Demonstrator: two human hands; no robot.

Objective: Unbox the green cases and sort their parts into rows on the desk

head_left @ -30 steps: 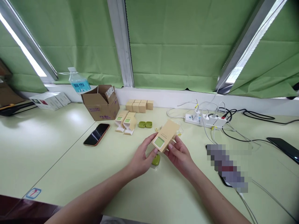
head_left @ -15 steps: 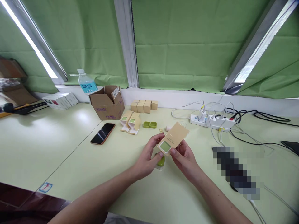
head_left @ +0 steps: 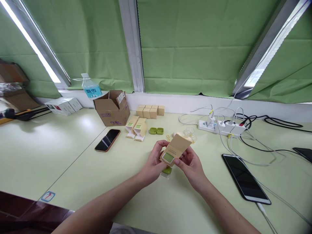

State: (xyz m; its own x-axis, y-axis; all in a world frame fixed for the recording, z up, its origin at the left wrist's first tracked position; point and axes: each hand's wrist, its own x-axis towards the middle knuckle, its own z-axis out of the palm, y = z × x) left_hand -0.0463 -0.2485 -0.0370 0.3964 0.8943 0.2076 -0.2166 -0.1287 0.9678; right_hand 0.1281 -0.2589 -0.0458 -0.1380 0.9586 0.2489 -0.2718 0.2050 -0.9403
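Holds a creased tan cardboard sleeve with a green rounded-square panel between both hands, tilted above a pale green table. With left hand, pinches along the left edge; with right hand, sets thumb on the lower right corner and curls fingers behind (partly hidden there, so cannot tell their full grip).

Directly below the sleeve, partly covered by it: a glossy green rounded case in clear plastic. Just beyond: small yellow pieces.

Farther back, note two open square green cases side by side; left of these, two folded tan cardboard stands with green panels. Behind, near the white wall ledge, a cluster of small tan cubic boxes, right of an open brown cardboard carton.

Left on the table: a black phone with orange edging. Right: a white-framed phone with black screen, below a white power strip crowded with cables.
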